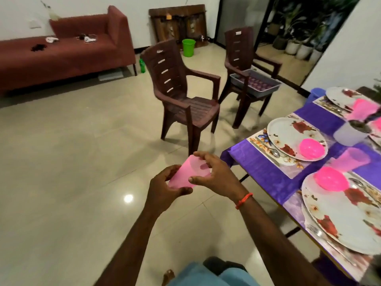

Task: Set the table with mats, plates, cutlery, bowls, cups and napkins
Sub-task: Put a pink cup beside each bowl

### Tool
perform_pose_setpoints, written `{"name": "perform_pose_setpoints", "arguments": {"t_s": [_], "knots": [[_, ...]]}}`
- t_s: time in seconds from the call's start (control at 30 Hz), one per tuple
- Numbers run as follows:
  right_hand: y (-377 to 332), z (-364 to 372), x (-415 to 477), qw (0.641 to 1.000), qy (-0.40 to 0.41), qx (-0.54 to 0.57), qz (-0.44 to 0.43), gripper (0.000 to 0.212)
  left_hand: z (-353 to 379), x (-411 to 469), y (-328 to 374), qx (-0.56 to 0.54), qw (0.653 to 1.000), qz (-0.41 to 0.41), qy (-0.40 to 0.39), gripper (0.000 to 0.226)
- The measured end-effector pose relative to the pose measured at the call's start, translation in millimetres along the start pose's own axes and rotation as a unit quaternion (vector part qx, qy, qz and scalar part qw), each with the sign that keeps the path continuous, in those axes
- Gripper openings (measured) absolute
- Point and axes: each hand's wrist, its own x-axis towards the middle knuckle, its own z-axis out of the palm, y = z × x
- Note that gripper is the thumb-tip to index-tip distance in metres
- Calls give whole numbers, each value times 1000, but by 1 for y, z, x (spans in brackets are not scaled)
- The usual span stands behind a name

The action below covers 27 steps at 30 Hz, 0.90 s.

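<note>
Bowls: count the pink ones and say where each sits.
2. One bowl sits on the middle plate; the other bowl sits on the near plate. More may lie hidden beyond the right edge.

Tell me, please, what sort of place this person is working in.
Most likely a home's living-dining room: a maroon sofa against the wall, brown plastic armchairs on the tiled floor, and a purple-clothed table laid with floral plates and pink bowls.

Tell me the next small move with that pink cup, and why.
Probably carry the pink cup right, toward the table: both the left hand and right hand hold it over the floor, while plates and bowls already sit there.
</note>
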Motion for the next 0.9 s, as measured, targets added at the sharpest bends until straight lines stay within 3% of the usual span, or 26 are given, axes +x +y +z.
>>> {"name": "perform_pose_setpoints", "arguments": {"t_s": [0.17, 0.57, 0.9], "knots": [[17, -23, -3, 998, 32, -15, 47, 79, 23, 22, 15, -14, 997, 29, -72, 67], [68, -76, -8, 985, 137, 11, 106, 87, 86, 86, 22, 29, 981, 65, -178, 76], [140, -144, 35, 973, 172, 18, 152, 91, 149, 176, 62, 51, 963, 91, -248, 55]]}}
